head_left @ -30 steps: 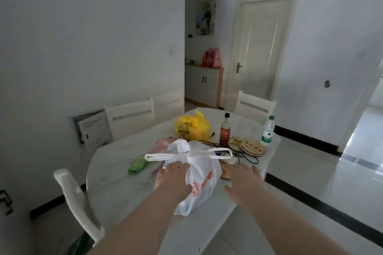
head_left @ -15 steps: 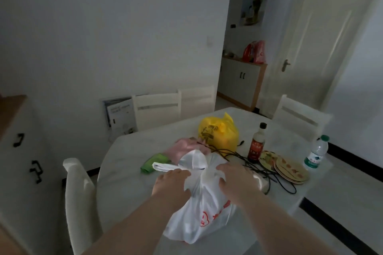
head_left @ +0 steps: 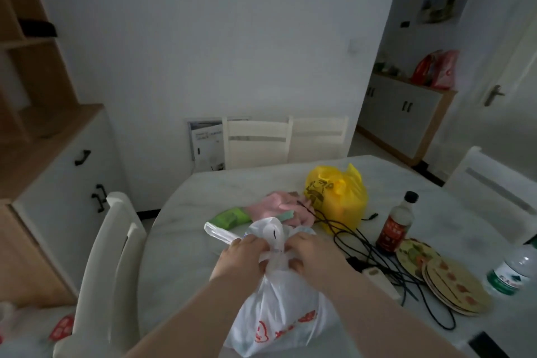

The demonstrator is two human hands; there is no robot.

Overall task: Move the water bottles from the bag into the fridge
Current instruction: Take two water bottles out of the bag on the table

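A white plastic bag (head_left: pixel 279 314) with red print stands on the near edge of the round white table (head_left: pixel 180 241). Its handles are tied in a knot at the top. My left hand (head_left: pixel 242 259) and my right hand (head_left: pixel 313 256) both pinch the knotted handles, one on each side. The bag's contents are hidden. A clear water bottle (head_left: pixel 514 270) with a green label stands alone at the table's right edge. No fridge is in view.
Behind the bag lie a yellow bag (head_left: pixel 337 197), a pink bag (head_left: pixel 276 208), a green packet (head_left: pixel 229 216), black cables (head_left: pixel 377 253), a dark sauce bottle (head_left: pixel 396 224) and stacked plates (head_left: pixel 453 282). White chairs (head_left: pixel 113 259) ring the table. A wooden cabinet (head_left: pixel 49 171) stands left.
My view has swung left and closer to the table. Both hands have moved from the bag's sides up to its knotted handles and closed on them.
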